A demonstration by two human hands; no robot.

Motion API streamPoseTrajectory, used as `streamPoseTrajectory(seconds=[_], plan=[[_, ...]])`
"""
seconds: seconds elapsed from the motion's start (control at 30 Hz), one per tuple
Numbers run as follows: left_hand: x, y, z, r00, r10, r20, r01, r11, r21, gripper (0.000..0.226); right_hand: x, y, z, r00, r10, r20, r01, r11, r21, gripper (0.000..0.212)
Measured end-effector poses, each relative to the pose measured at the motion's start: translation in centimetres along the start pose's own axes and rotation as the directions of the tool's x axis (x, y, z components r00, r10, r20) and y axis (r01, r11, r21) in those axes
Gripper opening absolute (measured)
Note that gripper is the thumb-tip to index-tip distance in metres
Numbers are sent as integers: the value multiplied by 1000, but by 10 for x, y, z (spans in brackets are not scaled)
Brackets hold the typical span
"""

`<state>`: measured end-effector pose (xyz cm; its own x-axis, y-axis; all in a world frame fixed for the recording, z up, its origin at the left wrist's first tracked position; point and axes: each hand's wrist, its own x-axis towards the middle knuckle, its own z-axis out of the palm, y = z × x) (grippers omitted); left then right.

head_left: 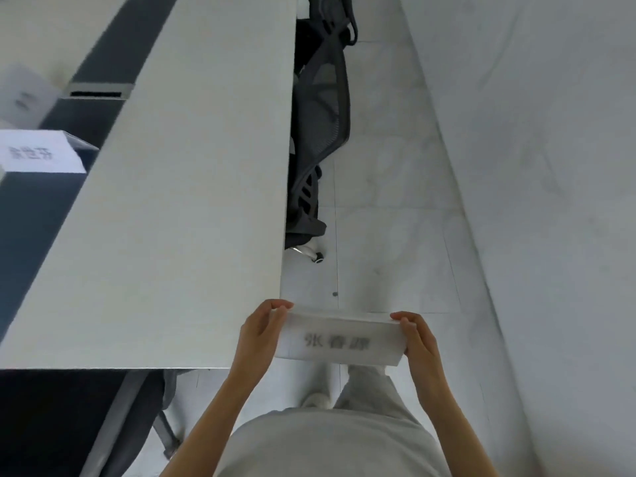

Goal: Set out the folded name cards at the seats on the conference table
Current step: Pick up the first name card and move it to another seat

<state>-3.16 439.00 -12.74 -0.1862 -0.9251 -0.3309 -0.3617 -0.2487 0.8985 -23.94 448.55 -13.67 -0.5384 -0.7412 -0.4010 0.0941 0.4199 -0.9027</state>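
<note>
Standing at the far left on the dark centre strip (31,215) of the long white conference table (179,201), two blurred white folded name cards (38,151) face the camera, well apart from the fingers. Nearer, beyond the table's right corner, the left hand (256,333) pinches the left end of a white folded paper name card with dark printed characters (339,340), thumb and fingertips (278,306) pressed together over its top edge. This card is held in the air above the floor, just off the table's edge, its long axis running left to right between the two hands and its printed face turned up toward the camera. At its right end, the right hand (418,342) grips likewise, fingers closed on the corner. Beyond the fingers, a black mesh office chair (318,132) is tucked against the table's right side. Pale grey floor tiles (395,218) run to a plain white wall (550,166) on the right.
</note>
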Motion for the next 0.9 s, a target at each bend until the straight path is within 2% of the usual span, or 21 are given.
streamPoseTrajectory(seconds=[0.1, 0.2, 0.27, 0.4, 0.53, 0.67, 0.77, 0.9], plan=[[29, 7, 14, 991, -39, -129, 33, 998, -48, 20, 60, -24, 2, 992, -7, 127, 16, 997, -71, 22], [56, 21, 28, 953, -92, -289, 52, 988, -144, 23, 121, -57, 14, 958, -27, 286, 77, 983, -164, 22], [69, 31, 37, 899, -165, -405, 69, 968, -241, 32, 156, -78, 23, 923, -45, 382, 133, 970, -205, 22], [89, 52, 44, 758, -246, -604, 56, 947, -316, 31, 209, -122, 54, 803, -71, 592, 262, 934, -243, 18], [96, 57, 34, 635, -306, -709, 59, 935, -351, 34, 240, -144, 103, 669, -72, 740, 353, 907, -231, 15], [107, 50, 1, 511, -339, -790, 30, 925, -378, 35, 254, -154, 175, 553, -61, 831, 423, 880, -217, 13], [116, 44, -20, 474, -336, -814, 18, 928, -372, 35, 259, -160, 214, 510, -48, 859, 472, 850, -233, 15], [128, 31, -57, 417, -362, -833, 4, 918, -397, 34, 261, -163, 282, 413, 0, 911, 535, 809, -243, 20]])
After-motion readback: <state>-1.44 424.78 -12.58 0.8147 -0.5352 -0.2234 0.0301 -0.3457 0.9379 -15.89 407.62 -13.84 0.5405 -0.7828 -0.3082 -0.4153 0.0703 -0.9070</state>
